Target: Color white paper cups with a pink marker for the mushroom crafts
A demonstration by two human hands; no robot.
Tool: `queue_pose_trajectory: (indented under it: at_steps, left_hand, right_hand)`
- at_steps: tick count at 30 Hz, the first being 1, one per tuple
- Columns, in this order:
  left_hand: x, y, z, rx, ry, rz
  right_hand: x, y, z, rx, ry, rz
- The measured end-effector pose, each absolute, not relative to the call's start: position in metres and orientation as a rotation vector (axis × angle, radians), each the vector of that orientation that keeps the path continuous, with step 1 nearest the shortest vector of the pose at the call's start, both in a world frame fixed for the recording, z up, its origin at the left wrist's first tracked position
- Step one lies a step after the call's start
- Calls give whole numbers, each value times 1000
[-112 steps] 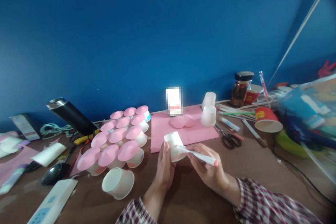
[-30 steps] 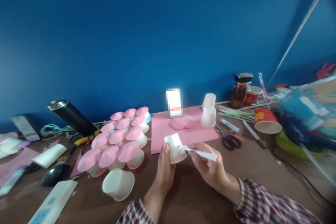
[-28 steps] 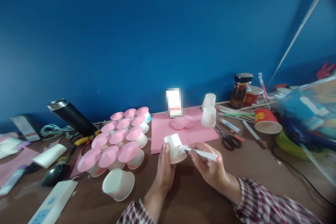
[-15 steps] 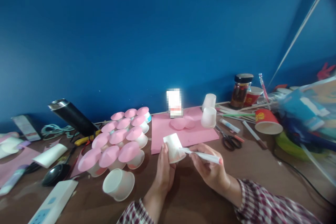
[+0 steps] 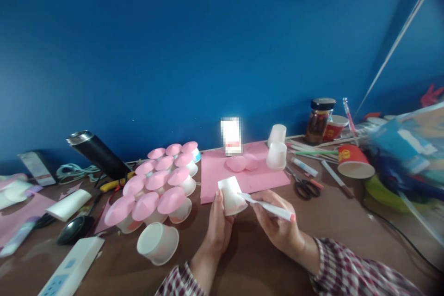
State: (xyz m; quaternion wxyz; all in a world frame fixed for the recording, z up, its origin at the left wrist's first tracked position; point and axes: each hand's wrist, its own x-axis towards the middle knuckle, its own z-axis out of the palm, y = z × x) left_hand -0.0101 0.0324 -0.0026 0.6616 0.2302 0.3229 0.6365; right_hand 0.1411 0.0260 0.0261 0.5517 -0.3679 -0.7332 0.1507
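My left hand [image 5: 219,222] is closed around a white paper cup [image 5: 231,195], tilted with its base up and away from me. In my right hand [image 5: 277,226] is a white marker with a red end [image 5: 272,208], its tip against or very close to the cup's right side. Faint marks show near the cup's lower edge; I cannot make them out. To the left stand several cups topped with pink paper cones [image 5: 157,180]. One white cup [image 5: 157,243] without a cone lies tilted in front of them. Behind my hands, pink paper discs [image 5: 243,163] rest on a pink sheet [image 5: 213,180].
Two white cups [image 5: 276,155] stand upside down at the sheet's right edge. Further right lie scissors [image 5: 307,188], another marker [image 5: 336,178], a red paper cup [image 5: 354,162] and a lidded jar [image 5: 319,120]. A black flask [image 5: 99,155] and a power strip [image 5: 72,266] are at left.
The marker tip has shifted slightly along the cup's side. Both hands keep their hold, and the view has moved very slightly.
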Motion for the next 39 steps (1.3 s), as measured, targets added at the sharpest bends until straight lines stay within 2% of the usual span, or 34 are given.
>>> queue_pose_trajectory:
  at_steps: [16, 22, 39]
  left_hand:
    - [-10, 33, -1, 504, 710, 1430]
    - [-11, 32, -3, 556, 705, 1417]
    - [-10, 33, -9, 517, 748, 1419]
  right_hand:
    - [140, 28, 24, -866, -1721, 346]
    - [141, 28, 26, -789, -1791, 227]
    - [144, 32, 16, -808, -1811, 267]
